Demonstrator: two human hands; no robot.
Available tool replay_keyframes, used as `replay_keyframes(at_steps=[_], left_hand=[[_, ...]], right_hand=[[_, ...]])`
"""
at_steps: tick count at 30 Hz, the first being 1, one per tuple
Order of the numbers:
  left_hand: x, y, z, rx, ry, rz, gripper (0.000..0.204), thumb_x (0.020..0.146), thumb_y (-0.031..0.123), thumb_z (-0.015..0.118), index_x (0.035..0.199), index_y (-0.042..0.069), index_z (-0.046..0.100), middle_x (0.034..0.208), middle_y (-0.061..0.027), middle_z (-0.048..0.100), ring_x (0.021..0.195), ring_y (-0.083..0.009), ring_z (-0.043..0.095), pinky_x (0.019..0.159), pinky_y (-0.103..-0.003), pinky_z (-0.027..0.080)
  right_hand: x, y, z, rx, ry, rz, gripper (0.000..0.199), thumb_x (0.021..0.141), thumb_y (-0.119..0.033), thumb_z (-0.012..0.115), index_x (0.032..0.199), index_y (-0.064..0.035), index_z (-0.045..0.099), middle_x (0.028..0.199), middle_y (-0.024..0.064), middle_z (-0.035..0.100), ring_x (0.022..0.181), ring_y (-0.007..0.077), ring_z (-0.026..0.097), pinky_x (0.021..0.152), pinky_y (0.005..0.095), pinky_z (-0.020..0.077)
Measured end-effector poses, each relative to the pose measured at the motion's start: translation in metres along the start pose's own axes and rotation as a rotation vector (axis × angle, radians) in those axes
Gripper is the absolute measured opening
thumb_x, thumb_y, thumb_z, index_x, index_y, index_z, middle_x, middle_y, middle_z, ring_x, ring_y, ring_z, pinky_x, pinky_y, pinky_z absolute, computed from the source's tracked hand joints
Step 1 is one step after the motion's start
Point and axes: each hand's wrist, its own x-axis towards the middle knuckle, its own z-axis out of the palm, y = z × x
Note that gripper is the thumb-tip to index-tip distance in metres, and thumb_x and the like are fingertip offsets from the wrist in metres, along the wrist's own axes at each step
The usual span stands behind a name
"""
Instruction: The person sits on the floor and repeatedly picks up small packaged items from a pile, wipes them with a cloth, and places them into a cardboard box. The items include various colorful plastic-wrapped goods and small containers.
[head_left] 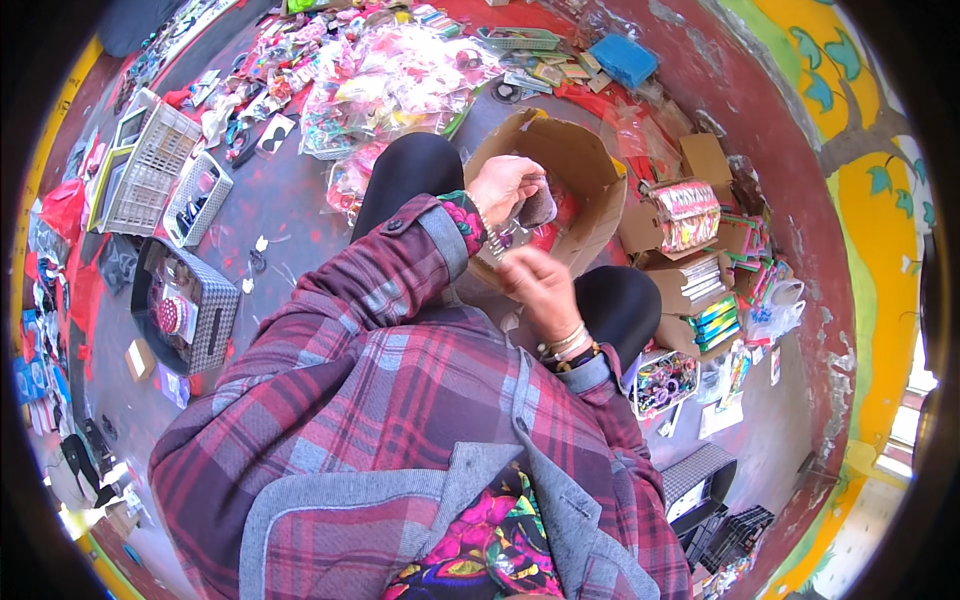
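Observation:
My left hand (503, 190) is closed on a small greyish-purple, fuzzy-looking piece (538, 203) held over the open cardboard box (598, 222). I cannot make out its exact kind. Just below and to the right, my right hand (541, 292) has its fingers curled together at the near side of the box. Whatever lies between those fingertips is too small to name. A thin coiled or beaded strand (494, 241) shows between my left wrist and my right fingertips. Inside the box are red and clear-wrapped things, partly hidden by my hands.
A heap of plastic-wrapped goods (395, 85) covers the floor ahead. To the left stand a white basket (205, 200) and a checked bin (215, 320). Cartons of packets (700, 285) and a basket of hair ties (667, 382) line the right, beside a red wall (800, 260).

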Motion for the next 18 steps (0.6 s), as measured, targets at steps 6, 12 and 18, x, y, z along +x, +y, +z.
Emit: replay_keyframes(at_steps=[6, 12, 18], left_hand=[[-0.002, 0.003, -0.001, -0.047, -0.034, -0.003, 0.010, 0.083, 0.010, 0.055, 0.087, 0.002, 0.059, 0.083, -0.0075, 0.061, 0.080, -0.0162, 0.059, 0.074, -0.026, 0.046], [-0.006, 0.001, 0.006, 0.041, -0.055, 0.004, 0.011, 0.083, 0.011, 0.055, 0.086, 0.001, 0.059, 0.083, -0.0068, 0.061, 0.079, -0.0148, 0.058, 0.074, -0.026, 0.046], [0.002, -0.017, 0.007, 0.424, -0.112, 0.086, 0.014, 0.080, 0.015, 0.057, 0.079, 0.001, 0.062, 0.075, -0.0044, 0.061, 0.071, -0.0121, 0.057, 0.065, -0.026, 0.047]], right_hand=[[0.000, 0.000, -0.003, 0.060, 0.071, 0.017, 0.013, 0.087, -0.015, 0.057, 0.083, -0.0037, 0.061, 0.069, -0.0037, 0.053, 0.063, 0.0044, 0.047, 0.057, 0.0188, 0.0390], [0.009, -0.003, 0.008, 0.098, 0.109, 0.035, 0.013, 0.087, -0.014, 0.057, 0.086, -0.0018, 0.061, 0.070, -0.0023, 0.056, 0.061, 0.0039, 0.047, 0.056, 0.0173, 0.0372], [0.022, -0.004, 0.011, -0.294, 0.260, -0.258, 0.011, 0.078, -0.009, 0.064, 0.088, -0.0040, 0.063, 0.074, 0.0021, 0.058, 0.066, 0.0100, 0.054, 0.062, 0.0219, 0.0428]])
